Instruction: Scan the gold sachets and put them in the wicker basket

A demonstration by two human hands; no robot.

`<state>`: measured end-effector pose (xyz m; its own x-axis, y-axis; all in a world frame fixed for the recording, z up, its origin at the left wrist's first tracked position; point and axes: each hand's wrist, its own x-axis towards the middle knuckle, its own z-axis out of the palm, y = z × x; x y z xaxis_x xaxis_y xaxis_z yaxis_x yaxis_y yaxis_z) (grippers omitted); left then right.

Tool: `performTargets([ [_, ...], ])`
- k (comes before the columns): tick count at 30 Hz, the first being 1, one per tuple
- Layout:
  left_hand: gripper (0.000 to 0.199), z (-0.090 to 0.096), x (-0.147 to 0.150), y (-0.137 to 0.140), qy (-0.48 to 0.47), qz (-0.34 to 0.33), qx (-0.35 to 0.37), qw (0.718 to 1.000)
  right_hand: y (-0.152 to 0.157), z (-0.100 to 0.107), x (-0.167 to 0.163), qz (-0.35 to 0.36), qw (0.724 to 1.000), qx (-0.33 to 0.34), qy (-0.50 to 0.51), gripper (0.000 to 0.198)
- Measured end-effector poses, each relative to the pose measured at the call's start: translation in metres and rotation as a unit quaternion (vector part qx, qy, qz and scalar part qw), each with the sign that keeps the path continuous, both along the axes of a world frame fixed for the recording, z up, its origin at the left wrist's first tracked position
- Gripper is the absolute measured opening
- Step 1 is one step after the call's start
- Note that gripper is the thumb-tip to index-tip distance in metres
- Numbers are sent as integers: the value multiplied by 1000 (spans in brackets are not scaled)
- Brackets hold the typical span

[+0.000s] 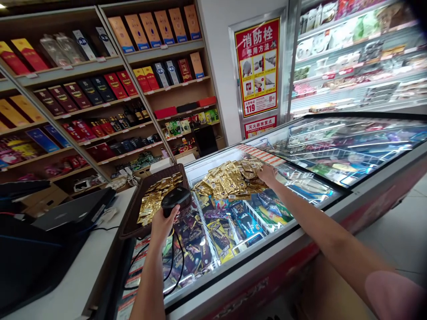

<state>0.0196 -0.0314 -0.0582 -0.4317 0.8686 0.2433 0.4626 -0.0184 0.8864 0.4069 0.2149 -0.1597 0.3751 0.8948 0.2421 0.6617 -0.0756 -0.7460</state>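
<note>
Stocked shelves (147,52) stand left of a pale wall (220,66) and a lit cooler (360,67).

With our left hand (164,223) we hold a black plastic handheld scanner (175,197) near a brown woven basket (127,223). Our right hand (268,175) reaches shiny gold packets (230,180) heaped on a glass-topped freezer (240,280).

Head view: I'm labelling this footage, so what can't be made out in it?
All in the head view:
- Small print on the gold packets: too small to read.
- Freezer contents directly beneath that pile: hidden by the packets.
- Handle of the black scanner: mostly hidden by the left grip.
- Whether the right grip holds a packet: too small to tell.
- Goods on the lit shelves: blurred, cut off by the picture's edge.
</note>
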Motion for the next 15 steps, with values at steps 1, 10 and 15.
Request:
performTargets([
  [1, 50, 0, -2, -1, 0, 1, 3, 1000, -2, 1, -3, -20, 1000, -8, -10, 31],
  [10, 50, 9, -39, -18, 34, 175, 60, 982, -36, 40, -91, 90, 987, 102, -84, 33],
  [15, 50, 9, -59, -26, 49, 233, 80, 968, -75, 73, -194, 305, 936, 154, -87, 21],
])
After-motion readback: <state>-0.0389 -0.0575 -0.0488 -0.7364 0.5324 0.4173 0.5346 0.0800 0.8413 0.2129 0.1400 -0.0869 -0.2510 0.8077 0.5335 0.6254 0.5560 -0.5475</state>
